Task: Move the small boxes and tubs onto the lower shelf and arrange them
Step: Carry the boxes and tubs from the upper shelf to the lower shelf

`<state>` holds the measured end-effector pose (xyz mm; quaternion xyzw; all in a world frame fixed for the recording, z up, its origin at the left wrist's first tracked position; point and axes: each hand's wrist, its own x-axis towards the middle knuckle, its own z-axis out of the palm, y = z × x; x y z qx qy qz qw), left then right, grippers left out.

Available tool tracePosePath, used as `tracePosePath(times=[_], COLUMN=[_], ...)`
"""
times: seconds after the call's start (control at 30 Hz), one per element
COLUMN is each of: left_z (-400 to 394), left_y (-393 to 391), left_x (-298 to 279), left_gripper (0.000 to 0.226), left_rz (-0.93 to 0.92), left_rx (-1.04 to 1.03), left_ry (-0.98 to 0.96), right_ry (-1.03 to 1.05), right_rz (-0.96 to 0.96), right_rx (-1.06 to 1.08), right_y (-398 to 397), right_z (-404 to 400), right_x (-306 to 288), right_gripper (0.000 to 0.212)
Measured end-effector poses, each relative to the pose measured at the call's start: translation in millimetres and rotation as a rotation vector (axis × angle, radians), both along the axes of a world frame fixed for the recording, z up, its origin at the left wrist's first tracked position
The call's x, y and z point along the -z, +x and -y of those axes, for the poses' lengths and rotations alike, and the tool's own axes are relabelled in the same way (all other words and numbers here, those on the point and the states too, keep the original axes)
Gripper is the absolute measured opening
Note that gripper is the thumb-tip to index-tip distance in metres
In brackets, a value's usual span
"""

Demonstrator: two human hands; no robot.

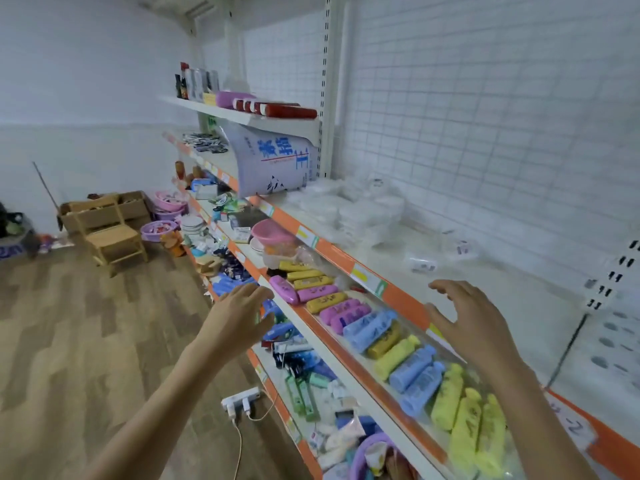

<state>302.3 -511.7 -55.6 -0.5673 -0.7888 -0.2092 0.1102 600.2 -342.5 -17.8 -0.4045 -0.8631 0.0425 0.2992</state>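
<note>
Clear plastic tubs (360, 211) stand stacked on the white upper shelf (502, 292), with two small clear boxes (420, 264) lying loose to their right. The shelf below (301, 311) carries a row of purple, yellow and blue tubes and packs (391, 337) behind a clear front guard. My left hand (239, 318) hovers with fingers spread in front of that lower shelf, holding nothing. My right hand (471, 323) hangs over the orange edge strip of the upper shelf, fingers spread and empty.
A large white sack with blue print (273, 161) leans on the upper shelf at the left. A pink bowl (272, 232) sits on the lower shelf. A white power strip (240, 401) with cable lies on the wooden floor. A wooden chair (112, 233) and cardboard boxes stand further back.
</note>
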Motion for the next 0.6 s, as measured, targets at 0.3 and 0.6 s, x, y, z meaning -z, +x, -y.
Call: tracePosePath(times=[0.3, 0.6], left_z=[-180.4, -310.4], left_y=[-78.8, -137.2], left_x=[-38.4, -46.7], left_gripper=[0.041, 0.064], left_rz=[0.006, 0.029], left_rx=[0.154, 0.322], left_ry=[0.013, -0.091], right_ry=[0.022, -0.047], right_rz=[-0.021, 0.101], right_rx=[0.06, 0.031], right_y=[-72.5, -164.6], right_z=[-142.4, -232.5], right_x=[-31.0, -30.7], right_gripper=[0.032, 0.037])
